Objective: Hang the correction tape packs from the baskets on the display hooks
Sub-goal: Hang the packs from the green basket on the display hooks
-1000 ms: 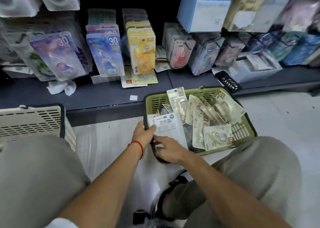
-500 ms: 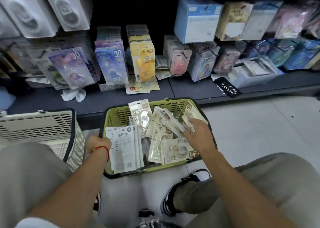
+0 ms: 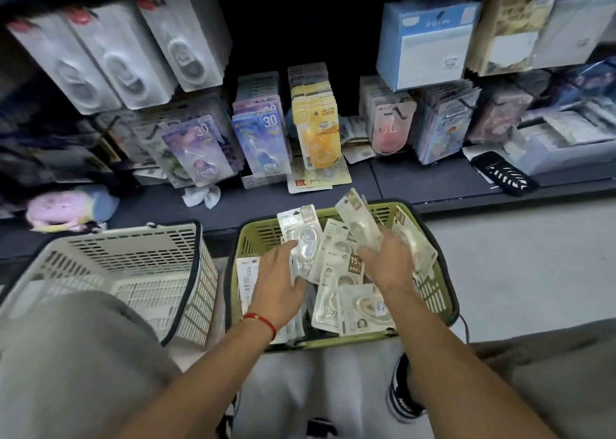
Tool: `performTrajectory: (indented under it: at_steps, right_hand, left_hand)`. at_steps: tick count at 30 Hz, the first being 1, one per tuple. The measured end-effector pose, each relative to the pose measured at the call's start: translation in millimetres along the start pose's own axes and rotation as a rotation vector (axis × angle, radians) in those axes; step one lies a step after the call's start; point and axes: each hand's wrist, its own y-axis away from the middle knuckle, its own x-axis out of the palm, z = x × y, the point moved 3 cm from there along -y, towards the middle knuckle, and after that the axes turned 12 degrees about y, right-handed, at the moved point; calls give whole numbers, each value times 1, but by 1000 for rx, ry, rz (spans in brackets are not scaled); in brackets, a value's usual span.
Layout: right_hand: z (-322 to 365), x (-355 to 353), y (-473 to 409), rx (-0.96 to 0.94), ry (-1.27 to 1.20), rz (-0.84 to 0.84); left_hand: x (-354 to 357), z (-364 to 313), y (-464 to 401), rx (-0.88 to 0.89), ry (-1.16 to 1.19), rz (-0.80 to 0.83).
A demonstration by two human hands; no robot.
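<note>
A green basket sits on the floor between my knees, filled with several clear correction tape packs. My right hand grips a small bunch of packs and lifts them above the basket's far side. My left hand reaches in on the left, its fingers touching an upright pack marked 15. Display hooks on the shelf behind carry hanging packs, among them a yellow row and a blue row marked 30.
A beige basket stands to the left of the green one. A dark shelf ledge holds loose cards, a crumpled white tissue and a black phone. My knees frame the bottom corners. Pale floor lies to the right.
My left hand left the basket rim and reached in to the upright pack. My right hand closed on several packs and raised them. The camera tilted up toward the shelf.
</note>
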Motion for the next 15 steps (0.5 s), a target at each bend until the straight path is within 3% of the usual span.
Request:
performTrajectory:
  at_steps: [2, 3, 5, 7, 9, 11, 15]
  right_hand:
    - [9, -14, 0, 72, -369, -14]
    - [14, -18, 0, 65, -558, 62]
    - [27, -19, 3, -12, -876, 343]
    - [38, -15, 10, -85, -1014, 562]
    - [41, -7, 17, -96, -964, 638]
    - [38, -2, 19, -120, -751, 562]
    - [-4, -5, -4, -8, -127, 43]
  left_hand:
    - [4, -7, -3, -45, 81, 19]
    - [4, -12, -7, -75, 151, 8]
    - [2, -27, -16, -184, 425, 31]
    - [3, -40, -26, -297, 813, 124]
    - [3, -39, -34, -353, 1045, 159]
    - [5, -31, -36, -380, 1068, 107]
    - [15, -1, -37, -472, 1087, 14]
